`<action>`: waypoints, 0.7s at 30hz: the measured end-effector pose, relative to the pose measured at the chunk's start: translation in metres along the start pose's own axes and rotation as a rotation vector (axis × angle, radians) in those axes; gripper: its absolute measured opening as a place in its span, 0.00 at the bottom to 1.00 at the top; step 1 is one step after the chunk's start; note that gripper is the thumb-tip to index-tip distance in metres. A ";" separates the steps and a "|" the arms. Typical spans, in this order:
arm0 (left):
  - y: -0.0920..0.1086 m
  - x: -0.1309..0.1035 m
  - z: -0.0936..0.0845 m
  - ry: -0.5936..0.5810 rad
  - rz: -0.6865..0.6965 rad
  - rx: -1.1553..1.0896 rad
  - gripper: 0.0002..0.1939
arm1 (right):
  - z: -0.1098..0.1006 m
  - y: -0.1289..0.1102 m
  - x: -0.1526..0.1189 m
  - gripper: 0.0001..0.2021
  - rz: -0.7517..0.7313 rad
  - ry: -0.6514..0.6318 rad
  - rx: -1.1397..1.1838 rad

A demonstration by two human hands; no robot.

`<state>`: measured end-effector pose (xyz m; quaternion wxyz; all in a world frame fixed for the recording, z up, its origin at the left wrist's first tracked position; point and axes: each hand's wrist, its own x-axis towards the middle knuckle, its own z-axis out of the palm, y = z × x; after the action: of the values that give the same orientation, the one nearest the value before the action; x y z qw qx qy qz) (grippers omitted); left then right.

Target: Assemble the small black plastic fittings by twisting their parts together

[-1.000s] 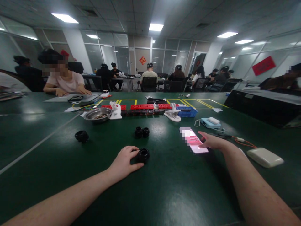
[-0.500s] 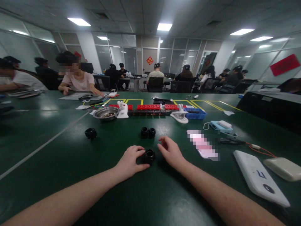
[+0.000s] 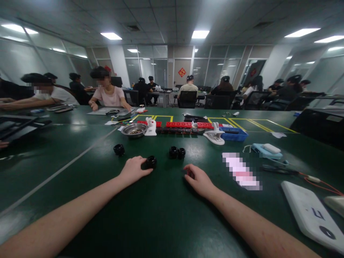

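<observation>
My left hand (image 3: pixel 135 168) grips a round black part (image 3: pixel 151 162) between thumb and fingers, low over the green table (image 3: pixel 161 215). To its left stands a similar black part (image 3: pixel 119 149). Two more black parts, one larger (image 3: pixel 173 152) and one smaller (image 3: pixel 182 153), sit side by side right of centre, beyond my hands. My right hand (image 3: pixel 197 179) rests near the table with fingers loosely curled and apart, nothing between them, just in front of that pair.
Across the table are a metal bowl (image 3: pixel 134 130), a red strip (image 3: pixel 185 124), white clamps (image 3: pixel 215 135) and a blue tray (image 3: pixel 233 134). To the right lie a phone (image 3: pixel 242 172), a light-blue device (image 3: pixel 264 150) and a white device (image 3: pixel 309 211). A person (image 3: pixel 110 93) sits beyond, at left.
My left hand has moved left and forward on the table with the black part in its grip. My right hand stays near the pair. The whole view has shifted to the left.
</observation>
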<state>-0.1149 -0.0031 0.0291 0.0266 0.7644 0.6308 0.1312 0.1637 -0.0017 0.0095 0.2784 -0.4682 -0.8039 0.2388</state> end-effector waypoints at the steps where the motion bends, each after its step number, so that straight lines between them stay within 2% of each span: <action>1: -0.010 -0.002 -0.003 -0.017 -0.060 0.002 0.22 | 0.000 0.000 0.000 0.09 -0.007 -0.010 -0.008; 5: -0.042 -0.014 -0.015 -0.068 -0.313 -0.004 0.23 | 0.000 0.003 0.001 0.08 -0.026 -0.031 -0.041; 9: -0.061 -0.018 -0.020 -0.032 -0.493 0.010 0.27 | 0.000 0.003 0.001 0.08 -0.041 -0.039 -0.072; 12: -0.066 -0.013 -0.019 0.000 -0.567 0.045 0.27 | 0.000 0.001 0.001 0.07 -0.051 -0.041 -0.088; 21: -0.063 0.008 -0.008 0.062 -0.647 0.091 0.29 | 0.000 0.002 0.001 0.07 -0.070 -0.030 -0.119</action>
<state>-0.1757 0.0167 0.0249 0.0137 0.5205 0.8466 0.1108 0.1645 0.0003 0.0078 0.2464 -0.4518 -0.8367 0.1876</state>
